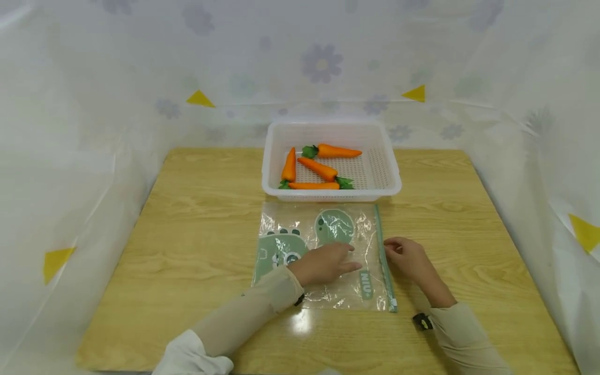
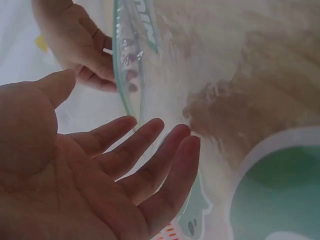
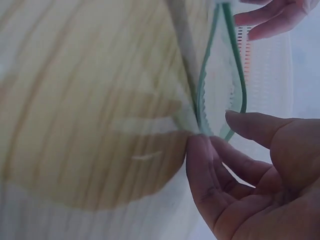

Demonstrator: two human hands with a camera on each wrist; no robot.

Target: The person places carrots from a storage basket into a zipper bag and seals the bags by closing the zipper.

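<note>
The left hand (image 1: 323,263) lies flat and open on the bag (image 1: 328,229), mid-table. The right hand (image 1: 407,256) seems to pinch the bag's zip (image 1: 384,260).

The zip bag (image 1: 328,255) is clear, glossy plastic film, crinkled and catching glare, with matt green print and a ribbed green plastic zip strip (image 1: 385,258). The table (image 1: 197,219) is smooth, light wood-grain with a soft sheen. The basket (image 1: 330,159) is white perforated plastic; the carrots (image 1: 319,167) look matt orange.
</note>
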